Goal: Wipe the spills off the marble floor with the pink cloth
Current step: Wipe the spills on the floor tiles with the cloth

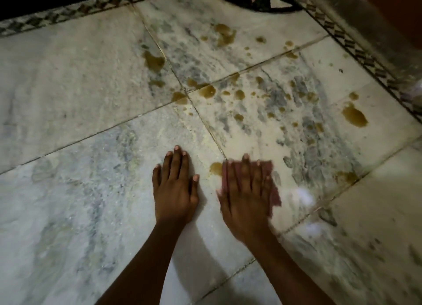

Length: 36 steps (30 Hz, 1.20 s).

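My right hand [245, 194] lies flat on the pink cloth [275, 190], pressing it onto the marble floor [80, 88]; the hand is motion-blurred. The cloth shows at its fingertips and right side. A small brown spill [215, 168] touches the cloth's left edge. My left hand [174, 189] rests palm-down on the bare floor beside it, fingers together, holding nothing. Several brown spills are spread further away: a large one on the right [354, 116], one at the tile joint [207, 91], one on the left [154, 61] and one at the far middle [225, 34].
A patterned mosaic border [356, 51] runs along the far and right edges of the floor. A dark round inlay [253, 4] sits at the top. A shiny metal surface [365, 15] rises at the upper right. Bright light patches [302, 196] lie right of the cloth.
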{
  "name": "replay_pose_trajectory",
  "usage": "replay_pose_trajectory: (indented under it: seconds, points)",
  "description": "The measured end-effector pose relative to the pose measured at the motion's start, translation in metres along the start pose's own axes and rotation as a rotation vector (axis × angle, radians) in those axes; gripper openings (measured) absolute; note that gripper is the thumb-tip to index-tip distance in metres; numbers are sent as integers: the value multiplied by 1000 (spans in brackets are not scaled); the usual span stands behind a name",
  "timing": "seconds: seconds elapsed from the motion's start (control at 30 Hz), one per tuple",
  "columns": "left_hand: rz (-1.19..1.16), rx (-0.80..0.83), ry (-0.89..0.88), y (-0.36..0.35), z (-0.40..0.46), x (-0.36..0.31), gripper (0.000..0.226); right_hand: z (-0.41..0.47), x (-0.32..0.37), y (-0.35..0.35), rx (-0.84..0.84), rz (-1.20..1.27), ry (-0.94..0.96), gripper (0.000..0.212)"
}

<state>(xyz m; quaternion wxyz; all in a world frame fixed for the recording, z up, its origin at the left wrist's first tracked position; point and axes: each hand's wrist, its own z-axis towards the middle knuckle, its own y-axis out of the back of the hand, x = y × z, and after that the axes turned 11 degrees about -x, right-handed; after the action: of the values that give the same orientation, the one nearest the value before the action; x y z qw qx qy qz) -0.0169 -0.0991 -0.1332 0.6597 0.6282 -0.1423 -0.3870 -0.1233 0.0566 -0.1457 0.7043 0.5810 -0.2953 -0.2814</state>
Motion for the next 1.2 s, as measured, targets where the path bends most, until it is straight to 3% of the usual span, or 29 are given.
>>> replay_pose_trajectory:
  seconds: [0.07, 0.17, 0.23, 0.27, 0.33, 0.4, 0.47, 0.57, 0.67, 0.7, 0.77, 0.83, 0.87, 0.97, 1.03, 1.1, 1.13, 1.2]
  points:
    - [-62, 19, -6, 13, 6, 3, 65, -37, -20, 15, 38, 3, 56, 66]
    - [-35, -31, -62, 22, 26, 32, 66, -12, -31, 16, 70, -18, -268, 73]
    - [57, -97, -14, 18, 39, 59, 68, 40, 3, -1, 53, 14, -458, 79]
    - [77, -124, 61, 15, 43, 69, 68, 61, 26, -7, 54, 36, -449, 78]
    - [69, -143, 168, 6, 47, 78, 68, 68, 58, -18, -24, 39, -233, 70]
    - [50, -124, 128, 5, 49, 77, 65, 32, 54, -15, -43, 45, 62, 64]
    - [60, -115, 113, 10, 51, 78, 64, -16, 20, -2, -2, 53, 183, 61]
    - [56, -110, 128, 12, 50, 76, 63, -18, -28, 8, 11, -13, -88, 61]
    - [54, -112, 127, 6, 51, 78, 62, 47, 11, -11, 6, -57, -403, 67]
    - [45, -119, 127, 5, 51, 77, 62, 61, 34, -15, 16, -34, -383, 68]
    - [42, -112, 124, 9, 51, 76, 63, 55, 70, -19, -8, 33, -137, 67]
    - [27, -97, 127, 17, 50, 72, 63, 7, 71, -10, -16, 78, 150, 64]
    - [19, -88, 123, 20, 51, 70, 64, -23, 59, -1, -9, 82, 193, 63]
    - [25, -77, 123, 18, 50, 72, 64, -62, -1, 21, 25, -3, 11, 59]
    - [39, -104, 106, 9, 50, 78, 63, -23, -20, 13, 24, -48, -234, 60]
    - [40, -122, 102, 3, 52, 82, 63, 46, 2, -8, -6, -24, -438, 61]
    - [44, -123, 109, 5, 53, 83, 63, 76, 26, -13, 16, 27, -451, 61]
    - [42, -101, 137, 16, 51, 78, 64, 94, 66, -17, 26, 79, -239, 60]
